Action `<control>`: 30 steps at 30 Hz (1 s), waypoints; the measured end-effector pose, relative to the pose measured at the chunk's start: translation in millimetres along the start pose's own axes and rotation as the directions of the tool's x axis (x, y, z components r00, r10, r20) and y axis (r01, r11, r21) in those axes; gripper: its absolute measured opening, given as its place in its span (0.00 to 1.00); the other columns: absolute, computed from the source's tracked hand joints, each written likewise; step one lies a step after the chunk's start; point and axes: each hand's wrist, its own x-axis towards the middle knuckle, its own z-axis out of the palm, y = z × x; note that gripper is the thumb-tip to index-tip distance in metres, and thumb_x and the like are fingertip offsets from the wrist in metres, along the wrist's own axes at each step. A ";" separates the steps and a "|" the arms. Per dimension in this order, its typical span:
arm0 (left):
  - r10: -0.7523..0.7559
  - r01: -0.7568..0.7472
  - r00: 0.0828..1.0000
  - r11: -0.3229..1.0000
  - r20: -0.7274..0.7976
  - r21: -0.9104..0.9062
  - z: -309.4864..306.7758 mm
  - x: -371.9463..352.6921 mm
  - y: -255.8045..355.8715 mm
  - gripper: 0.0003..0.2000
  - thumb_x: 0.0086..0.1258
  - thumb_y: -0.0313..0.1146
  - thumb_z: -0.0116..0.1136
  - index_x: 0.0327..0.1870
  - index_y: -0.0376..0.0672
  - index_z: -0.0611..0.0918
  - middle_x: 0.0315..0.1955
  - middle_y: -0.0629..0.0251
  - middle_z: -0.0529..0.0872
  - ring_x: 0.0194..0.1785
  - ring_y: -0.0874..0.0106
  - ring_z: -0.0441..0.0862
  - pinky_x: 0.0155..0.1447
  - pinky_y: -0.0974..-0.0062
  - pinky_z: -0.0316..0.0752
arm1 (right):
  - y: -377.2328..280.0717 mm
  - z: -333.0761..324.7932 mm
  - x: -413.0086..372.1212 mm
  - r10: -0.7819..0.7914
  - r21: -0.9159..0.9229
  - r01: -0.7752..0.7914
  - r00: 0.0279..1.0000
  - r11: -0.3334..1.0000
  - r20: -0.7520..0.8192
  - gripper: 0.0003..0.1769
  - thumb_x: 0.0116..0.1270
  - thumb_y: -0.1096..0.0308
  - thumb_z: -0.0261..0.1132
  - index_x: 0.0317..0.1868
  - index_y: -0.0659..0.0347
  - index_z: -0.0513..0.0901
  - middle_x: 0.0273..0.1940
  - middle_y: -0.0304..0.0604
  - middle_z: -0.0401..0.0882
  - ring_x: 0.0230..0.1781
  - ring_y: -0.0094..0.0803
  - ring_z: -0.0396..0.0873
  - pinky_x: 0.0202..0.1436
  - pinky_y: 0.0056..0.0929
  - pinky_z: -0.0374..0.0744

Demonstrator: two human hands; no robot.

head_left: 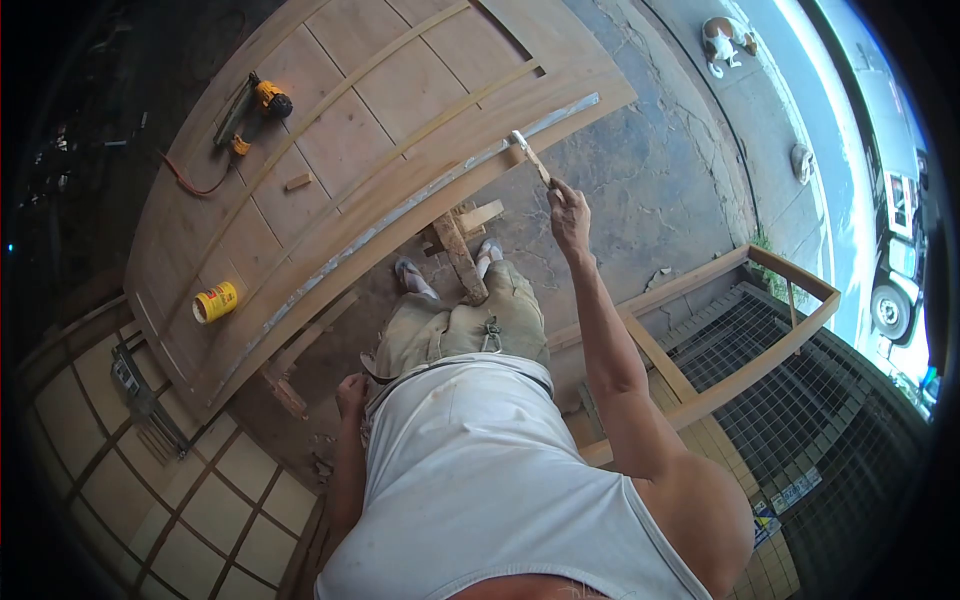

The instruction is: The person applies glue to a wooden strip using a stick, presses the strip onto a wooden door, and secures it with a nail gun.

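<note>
My right hand (569,212) is closed on the handle of a brush (533,160), whose pale tip lies at the edge strip of a large wooden panel (340,135). A whitish line of glue or paste (390,220) runs along that strip, on both sides of the brush. Down by my left hip, my left hand (353,394) has its fingers curled; whether anything is in them is too small to tell. A yellow tub (215,302) rests on the panel's lower left part.
On the panel lie a yellow and black nail gun (270,98) with a red hose and a small wood block (298,182). A wooden trestle (458,255) stands by my feet. To the right is a wooden frame (740,370) over wire mesh; a dog (725,42) is on the pavement.
</note>
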 end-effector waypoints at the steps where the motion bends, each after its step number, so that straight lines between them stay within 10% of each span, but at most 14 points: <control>1: -0.009 0.009 1.000 1.000 -0.002 0.004 -0.4 -0.8 0.4 0.19 0.73 0.43 0.72 0.53 0.35 0.95 0.35 0.68 0.93 0.39 0.75 0.87 0.46 0.71 0.80 | 4.8 4.6 -4.6 0.010 0.038 -0.012 0.999 0.999 0.039 0.17 0.82 0.60 0.70 0.67 0.46 0.92 0.46 0.54 0.86 0.49 0.53 0.87 0.57 0.47 0.83; 12: 0.097 -0.096 0.995 0.995 0.007 -0.019 -4.0 15.2 -74.3 0.21 0.73 0.49 0.72 0.54 0.40 0.95 0.38 0.59 0.97 0.42 0.71 0.92 0.48 0.67 0.82 | 16.4 3.9 -9.6 0.159 0.415 -0.255 0.954 0.873 0.253 0.24 0.86 0.56 0.66 0.72 0.63 0.89 0.42 0.38 0.92 0.37 0.20 0.82 0.37 0.24 0.79; 15: -0.090 0.087 0.996 0.991 -0.026 -0.098 -21.8 -2.3 -43.8 0.20 0.72 0.49 0.74 0.53 0.42 0.95 0.34 0.61 0.97 0.42 0.69 0.96 0.48 0.64 0.87 | -6.8 7.6 -23.1 0.072 0.336 -0.233 0.901 0.913 0.428 0.24 0.86 0.55 0.67 0.68 0.66 0.89 0.41 0.41 0.93 0.31 0.21 0.82 0.32 0.24 0.80; 21: 0.069 -0.141 0.872 0.984 -0.485 -0.113 -35.3 43.3 -79.7 0.17 0.76 0.44 0.73 0.55 0.42 0.92 0.37 0.59 0.96 0.42 0.58 0.95 0.52 0.60 0.87 | -159.0 75.5 -86.6 -0.205 0.012 0.254 0.751 0.967 0.628 0.21 0.85 0.55 0.65 0.63 0.64 0.88 0.42 0.56 0.94 0.37 0.45 0.93 0.38 0.44 0.85; 25: 0.033 -0.172 0.789 0.970 -0.613 -0.170 -110.6 73.8 -49.6 0.28 0.74 0.45 0.77 0.71 0.45 0.83 0.52 0.57 0.93 0.55 0.57 0.93 0.60 0.58 0.85 | -348.9 166.3 -166.1 -0.672 0.158 0.802 0.355 0.577 0.649 0.15 0.87 0.64 0.59 0.63 0.58 0.87 0.47 0.53 0.91 0.49 0.56 0.91 0.48 0.51 0.85; 30: 0.116 -0.407 0.565 0.900 -0.817 -0.154 -189.7 138.3 -27.8 0.43 0.71 0.41 0.80 0.85 0.44 0.68 0.70 0.47 0.82 0.71 0.48 0.82 0.73 0.52 0.79 | -553.5 304.9 -278.9 -0.749 0.050 0.997 0.013 0.062 0.663 0.11 0.76 0.67 0.68 0.56 0.55 0.90 0.42 0.48 0.91 0.43 0.48 0.93 0.43 0.46 0.88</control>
